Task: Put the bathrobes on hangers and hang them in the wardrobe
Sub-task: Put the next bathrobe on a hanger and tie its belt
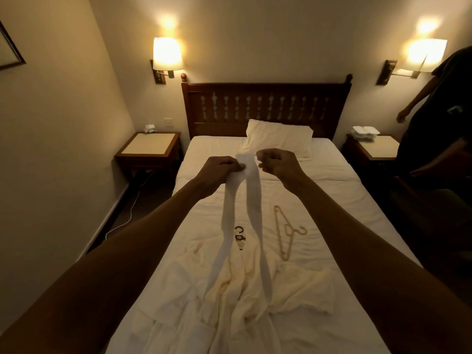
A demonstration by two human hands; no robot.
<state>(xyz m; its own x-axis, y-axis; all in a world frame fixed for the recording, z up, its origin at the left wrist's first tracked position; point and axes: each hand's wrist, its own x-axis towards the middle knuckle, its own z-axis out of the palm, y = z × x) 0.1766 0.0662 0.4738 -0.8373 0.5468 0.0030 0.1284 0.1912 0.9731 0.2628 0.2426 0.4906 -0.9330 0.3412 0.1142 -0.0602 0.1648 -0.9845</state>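
The left hand (221, 167) pinches the white belt (251, 200) and lifts it over the bed (332, 190), probably to straighten it; its two ends hang down to the bathrobes (229, 302), crumpled at the near end. The right hand (277, 162) is curled just beside the belt; whether it grips is unclear. A light hanger (283, 233) lies right; dark hooks (239, 233) are partly hidden. No wardrobe is visible.

Dim room, warm yellow cast. Light from 2 wall lamps (167, 54) & (426, 55) either side of headboard; both blown out w/ glare halos on wall. Forearms and room edges in deep shadow. Wide-angle bends walls at edges. Slightly soft overall.
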